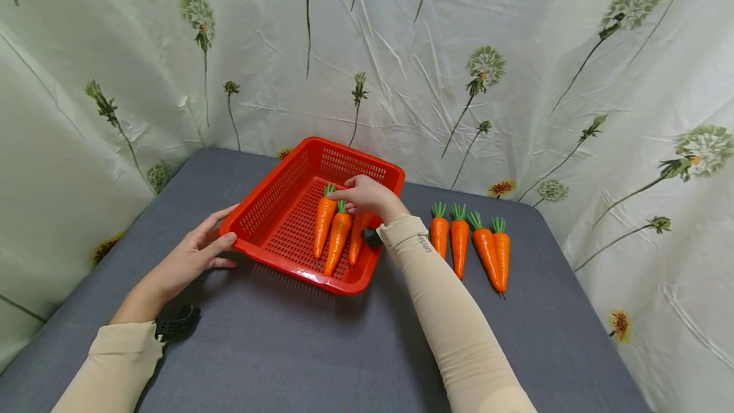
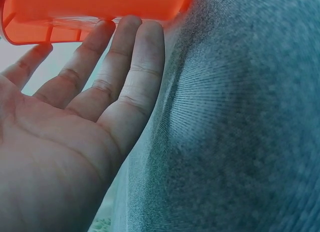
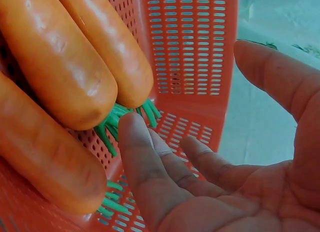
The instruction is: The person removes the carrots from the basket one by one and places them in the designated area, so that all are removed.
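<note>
A red plastic basket (image 1: 275, 253) with slotted walls stands on the table at an angle. My left hand (image 1: 197, 247) holds its near left corner, thumb over the rim and fingers against the outside. In the left wrist view, the fingertips (image 2: 148, 34) touch the red wall from below. Three orange carrots (image 1: 338, 241) with green tops lie side by side in the basket. Inside it, my right hand (image 1: 367, 196) reaches over their green ends and grips nothing. The right wrist view has its fingers spread apart beside the carrot tops (image 3: 112, 127).
Several more carrots (image 1: 460, 238) lie in a row on the grey tabletop (image 1: 321, 349), right of the basket and partly behind my right sleeve (image 1: 447, 311). A white curtain (image 1: 275, 50) printed with dandelions hangs behind the table and along its sides.
</note>
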A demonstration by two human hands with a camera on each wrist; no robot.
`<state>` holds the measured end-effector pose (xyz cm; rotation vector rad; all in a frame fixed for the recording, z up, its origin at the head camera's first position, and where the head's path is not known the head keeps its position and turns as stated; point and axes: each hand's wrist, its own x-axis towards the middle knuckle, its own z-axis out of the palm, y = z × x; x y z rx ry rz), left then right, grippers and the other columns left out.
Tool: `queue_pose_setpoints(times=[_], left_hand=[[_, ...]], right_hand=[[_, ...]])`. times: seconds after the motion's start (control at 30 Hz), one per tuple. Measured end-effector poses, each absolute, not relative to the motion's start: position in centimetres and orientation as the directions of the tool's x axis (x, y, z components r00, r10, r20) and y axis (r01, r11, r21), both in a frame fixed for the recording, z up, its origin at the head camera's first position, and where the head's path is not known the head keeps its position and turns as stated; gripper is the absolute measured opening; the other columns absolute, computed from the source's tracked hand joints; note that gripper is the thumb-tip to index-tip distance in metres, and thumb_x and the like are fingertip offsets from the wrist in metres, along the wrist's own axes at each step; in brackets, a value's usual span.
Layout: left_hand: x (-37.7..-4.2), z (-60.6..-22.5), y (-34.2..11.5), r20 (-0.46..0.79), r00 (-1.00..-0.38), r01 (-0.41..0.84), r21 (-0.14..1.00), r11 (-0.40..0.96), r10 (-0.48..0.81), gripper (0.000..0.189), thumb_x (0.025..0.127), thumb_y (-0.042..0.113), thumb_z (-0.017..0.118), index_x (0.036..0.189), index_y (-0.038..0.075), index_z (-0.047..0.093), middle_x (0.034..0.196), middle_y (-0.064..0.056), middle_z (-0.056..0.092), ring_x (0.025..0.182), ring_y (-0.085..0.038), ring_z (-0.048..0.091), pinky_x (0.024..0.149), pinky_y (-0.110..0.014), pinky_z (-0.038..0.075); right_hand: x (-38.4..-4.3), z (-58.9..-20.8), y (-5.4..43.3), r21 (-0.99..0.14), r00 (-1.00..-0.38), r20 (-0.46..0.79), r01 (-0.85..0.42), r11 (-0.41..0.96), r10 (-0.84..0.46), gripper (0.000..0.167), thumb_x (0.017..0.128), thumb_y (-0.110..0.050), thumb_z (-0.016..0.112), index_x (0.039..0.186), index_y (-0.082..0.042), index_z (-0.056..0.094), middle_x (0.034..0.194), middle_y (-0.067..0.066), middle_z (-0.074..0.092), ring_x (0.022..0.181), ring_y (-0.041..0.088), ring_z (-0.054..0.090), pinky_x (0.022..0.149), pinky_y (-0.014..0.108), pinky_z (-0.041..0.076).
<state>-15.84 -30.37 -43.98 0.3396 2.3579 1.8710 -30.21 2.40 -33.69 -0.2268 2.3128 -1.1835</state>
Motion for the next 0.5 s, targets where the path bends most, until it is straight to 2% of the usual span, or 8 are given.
queue_pose_setpoints(times=[0.07, 0.13, 0.17, 0.23, 0.33, 0.5], left_hand=[[-15.9, -44.0, -30.3, 0.049, -0.97, 0.103, 0.97, 0.219, 0.24, 0.065, 0.115, 0.026, 0.053, 0.172, 0.022, 0.023, 0.162, -0.03, 0.039, 0.113, 0.003, 0.066, 0.085, -0.034, 0.066], [-16.0, -44.1, -30.3, 0.046, -0.97, 0.101, 0.97, 0.223, 0.237, 0.064, 0.115, 0.026, 0.053, 0.172, 0.022, 0.023, 0.162, -0.03, 0.04, 0.113, 0.003, 0.066, 0.085, -0.034, 0.066], [-16.0, -44.1, -30.3, 0.046, -0.971, 0.101, 0.969, 0.225, 0.236, 0.064, 0.115, 0.026, 0.053, 0.172, 0.022, 0.023, 0.162, -0.03, 0.04, 0.113, 0.003, 0.066, 0.085, -0.034, 0.066], [-16.0, -44.2, -30.3, 0.043, -0.971, 0.098, 0.969, 0.227, 0.234, 0.064, 0.115, 0.026, 0.053, 0.172, 0.023, 0.023, 0.161, -0.029, 0.041, 0.112, 0.002, 0.067, 0.085, -0.034, 0.066], [-16.1, -44.2, -30.3, 0.041, -0.971, 0.096, 0.969, 0.229, 0.235, 0.064, 0.115, 0.026, 0.053, 0.172, 0.024, 0.023, 0.161, -0.029, 0.041, 0.112, 0.001, 0.067, 0.085, -0.034, 0.066], [-16.1, -44.2, -30.4, 0.041, -0.971, 0.097, 0.969, 0.226, 0.237, 0.064, 0.115, 0.025, 0.053, 0.171, 0.024, 0.024, 0.16, -0.029, 0.042, 0.112, 0.0, 0.067, 0.085, -0.035, 0.066]], right_hand=[[-30.3, -33.8, 2.2, -0.796, -0.843, -0.382, 0.091, 0.598, -0.38, 0.06, 0.102, -0.029, 0.076, 0.145, 0.004, 0.051, 0.112, 0.005, 0.062, 0.08, 0.017, 0.057, 0.102, 0.041, 0.054], [-30.3, -33.9, 2.0, -0.797, -0.838, -0.387, 0.094, 0.596, -0.385, 0.035, 0.102, -0.028, 0.075, 0.115, 0.001, 0.059, 0.087, -0.001, 0.051, 0.074, 0.017, 0.05, 0.096, 0.041, 0.052], [-30.4, -34.0, 1.9, -0.797, -0.834, -0.392, 0.097, 0.596, -0.388, 0.031, 0.103, -0.027, 0.075, 0.1, -0.003, 0.056, 0.079, -0.002, 0.045, 0.074, 0.018, 0.047, 0.094, 0.041, 0.05], [-30.5, -34.1, 1.7, -0.788, -0.83, -0.398, 0.092, 0.609, -0.39, 0.042, 0.103, -0.028, 0.075, 0.08, -0.012, 0.044, 0.071, -0.005, 0.038, 0.075, 0.019, 0.045, 0.09, 0.039, 0.048], [-30.7, -34.3, 1.4, -0.781, -0.833, -0.405, 0.101, 0.616, -0.377, 0.05, 0.101, -0.029, 0.077, 0.07, -0.017, 0.039, 0.067, -0.007, 0.036, 0.077, 0.019, 0.046, 0.089, 0.036, 0.05], [-30.8, -34.4, 1.1, -0.76, -0.828, -0.399, 0.06, 0.647, -0.393, 0.055, 0.102, -0.028, 0.076, 0.065, -0.018, 0.036, 0.058, -0.007, 0.032, 0.067, 0.018, 0.04, 0.079, 0.034, 0.044]])
